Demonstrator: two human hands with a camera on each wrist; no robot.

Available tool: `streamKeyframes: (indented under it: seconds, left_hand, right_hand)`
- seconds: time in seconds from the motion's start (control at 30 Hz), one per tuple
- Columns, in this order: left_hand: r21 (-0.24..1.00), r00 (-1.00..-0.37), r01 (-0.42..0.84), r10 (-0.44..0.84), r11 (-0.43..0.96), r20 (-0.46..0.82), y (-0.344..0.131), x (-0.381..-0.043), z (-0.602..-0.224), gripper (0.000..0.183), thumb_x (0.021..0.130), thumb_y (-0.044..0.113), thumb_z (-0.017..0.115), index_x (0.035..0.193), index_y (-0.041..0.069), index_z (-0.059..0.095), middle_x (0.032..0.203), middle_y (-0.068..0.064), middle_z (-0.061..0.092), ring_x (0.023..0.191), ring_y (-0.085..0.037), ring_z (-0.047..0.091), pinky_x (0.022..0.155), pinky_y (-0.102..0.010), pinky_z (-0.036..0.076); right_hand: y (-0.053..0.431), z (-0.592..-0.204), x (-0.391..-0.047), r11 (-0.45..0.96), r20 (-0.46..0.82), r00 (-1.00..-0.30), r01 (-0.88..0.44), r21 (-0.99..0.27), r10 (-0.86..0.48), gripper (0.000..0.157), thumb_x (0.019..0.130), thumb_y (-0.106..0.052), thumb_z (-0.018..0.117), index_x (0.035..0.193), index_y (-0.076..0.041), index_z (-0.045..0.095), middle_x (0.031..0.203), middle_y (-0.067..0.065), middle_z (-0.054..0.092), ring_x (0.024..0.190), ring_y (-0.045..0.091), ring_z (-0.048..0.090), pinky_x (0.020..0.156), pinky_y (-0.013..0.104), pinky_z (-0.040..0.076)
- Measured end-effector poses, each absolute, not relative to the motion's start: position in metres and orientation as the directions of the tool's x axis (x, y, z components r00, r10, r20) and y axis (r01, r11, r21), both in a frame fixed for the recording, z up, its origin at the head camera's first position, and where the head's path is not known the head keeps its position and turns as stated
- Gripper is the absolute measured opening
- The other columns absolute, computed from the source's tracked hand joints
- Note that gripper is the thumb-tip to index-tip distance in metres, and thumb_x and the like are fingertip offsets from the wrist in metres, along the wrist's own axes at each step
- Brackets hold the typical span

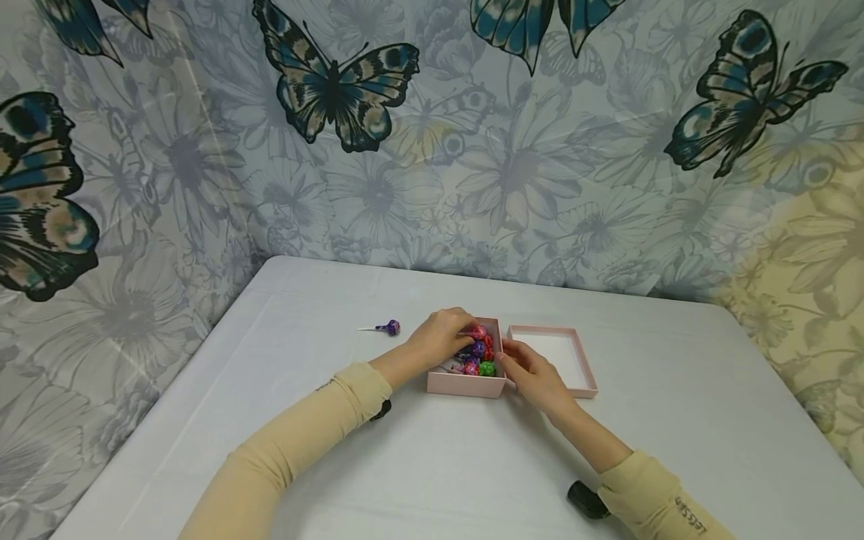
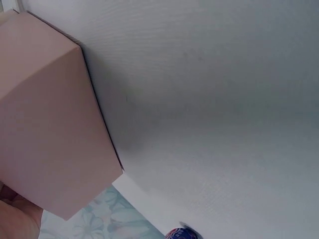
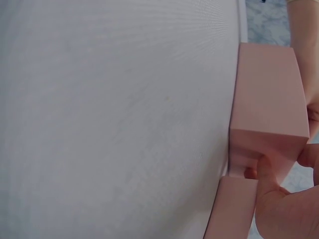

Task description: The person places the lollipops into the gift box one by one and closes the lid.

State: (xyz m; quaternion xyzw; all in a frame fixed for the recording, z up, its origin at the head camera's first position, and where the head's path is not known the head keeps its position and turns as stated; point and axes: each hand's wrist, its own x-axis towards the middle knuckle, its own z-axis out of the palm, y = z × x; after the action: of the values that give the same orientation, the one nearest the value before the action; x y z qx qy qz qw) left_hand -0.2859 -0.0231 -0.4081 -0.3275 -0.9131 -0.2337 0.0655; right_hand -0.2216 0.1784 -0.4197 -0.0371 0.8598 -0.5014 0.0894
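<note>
A pink open box point(image 1: 466, 385) holds several wrapped lollipops point(image 1: 487, 368) in red, purple and green. Over its left wall reaches my left hand point(image 1: 440, 335), thumb and fingers inside, pinching a red lollipop point(image 1: 478, 331) near its stick. My right hand point(image 1: 538, 375) grips the box's right side. In the right wrist view, fingers point(image 3: 266, 172) lie against the outer wall of the box point(image 3: 269, 89) and the thumb is by its rim. Only part of the left hand point(image 2: 20, 219) shows beside the box point(image 2: 60, 129) in the left wrist view.
Right of the box lies its pink-rimmed lid point(image 1: 586, 360), white inside up. A purple lollipop point(image 1: 392, 328) with a white stick lies on the white table point(image 1: 432, 465), left of the box. Patterned cloth with butterflies point(image 1: 334, 90) hangs behind the table.
</note>
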Motion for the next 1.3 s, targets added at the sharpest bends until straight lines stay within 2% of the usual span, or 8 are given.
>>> streamKeyframes:
  seconds: [0.17, 0.37, 0.6, 0.77, 0.87, 1.1, 1.3]
  left_hand:
    - [0.399, -0.781, 0.624, 0.550, 0.672, 0.296, -0.027, -0.286, -0.409, 0.024, 0.093, 0.016, 0.069, 0.116, 0.009, 0.069, 0.111, -0.004, 0.068, 0.106, -0.017, 0.064, 0.093, -0.028, 0.050]
    - [0.512, -0.800, 0.596, 0.512, 0.619, 0.313, -0.032, -0.283, -0.408, 0.024, 0.092, 0.018, 0.070, 0.115, 0.009, 0.070, 0.109, -0.006, 0.069, 0.098, -0.016, 0.064, 0.085, -0.027, 0.052]
    - [0.711, -0.826, 0.535, 0.457, 0.456, 0.328, -0.039, -0.279, -0.408, 0.025, 0.090, 0.013, 0.072, 0.113, 0.004, 0.070, 0.110, -0.010, 0.069, 0.098, -0.019, 0.066, 0.087, -0.028, 0.053]
    - [0.816, -0.866, 0.458, 0.385, 0.354, 0.319, -0.045, -0.276, -0.407, 0.025, 0.089, 0.017, 0.073, 0.112, 0.006, 0.072, 0.108, -0.010, 0.071, 0.096, -0.014, 0.066, 0.083, -0.021, 0.053]
    - [0.863, -0.894, 0.404, 0.333, 0.303, 0.301, -0.050, -0.273, -0.406, 0.026, 0.088, 0.019, 0.074, 0.111, 0.008, 0.072, 0.107, -0.008, 0.072, 0.095, -0.011, 0.066, 0.080, -0.022, 0.054]
    - [0.906, -0.922, 0.344, 0.270, 0.246, 0.277, -0.066, -0.272, -0.406, 0.029, 0.088, 0.024, 0.075, 0.114, 0.010, 0.072, 0.108, 0.002, 0.071, 0.097, -0.010, 0.066, 0.081, -0.028, 0.055]
    - [0.903, -0.928, 0.351, 0.217, 0.248, 0.302, -0.087, -0.270, -0.405, 0.027, 0.088, 0.021, 0.075, 0.113, 0.011, 0.072, 0.109, 0.001, 0.071, 0.099, -0.013, 0.066, 0.083, -0.030, 0.055]
  right_hand:
    - [0.179, -0.420, -0.222, 0.497, -0.119, -0.981, 0.026, -0.867, -0.156, 0.053, 0.102, -0.033, 0.052, 0.145, -0.003, 0.042, 0.139, 0.021, 0.051, 0.125, 0.034, 0.052, 0.097, 0.043, 0.048]
    - [0.178, -0.419, -0.221, 0.499, -0.121, -0.980, 0.025, -0.866, -0.159, 0.053, 0.102, -0.033, 0.052, 0.146, -0.003, 0.041, 0.140, 0.021, 0.050, 0.125, 0.034, 0.052, 0.097, 0.044, 0.048]
    - [0.178, -0.421, -0.223, 0.503, -0.124, -0.980, 0.028, -0.864, -0.158, 0.052, 0.103, -0.032, 0.051, 0.145, -0.004, 0.042, 0.140, 0.020, 0.050, 0.125, 0.034, 0.052, 0.098, 0.044, 0.047]
    - [0.178, -0.423, -0.225, 0.501, -0.127, -0.980, 0.032, -0.865, -0.156, 0.052, 0.103, -0.032, 0.051, 0.146, -0.005, 0.041, 0.140, 0.019, 0.050, 0.126, 0.034, 0.051, 0.099, 0.044, 0.047]
    - [0.179, -0.424, -0.225, 0.504, -0.123, -0.980, 0.028, -0.863, -0.156, 0.052, 0.103, -0.032, 0.051, 0.146, -0.004, 0.041, 0.140, 0.019, 0.051, 0.125, 0.034, 0.052, 0.098, 0.044, 0.047]
    - [0.178, -0.425, -0.225, 0.504, -0.123, -0.980, 0.030, -0.863, -0.153, 0.052, 0.102, -0.032, 0.052, 0.145, -0.004, 0.042, 0.140, 0.019, 0.050, 0.126, 0.034, 0.051, 0.099, 0.044, 0.046]
    - [0.179, -0.423, -0.225, 0.505, -0.132, -0.980, 0.039, -0.862, -0.149, 0.052, 0.102, -0.033, 0.052, 0.145, -0.005, 0.042, 0.141, 0.019, 0.050, 0.126, 0.034, 0.050, 0.099, 0.044, 0.046]
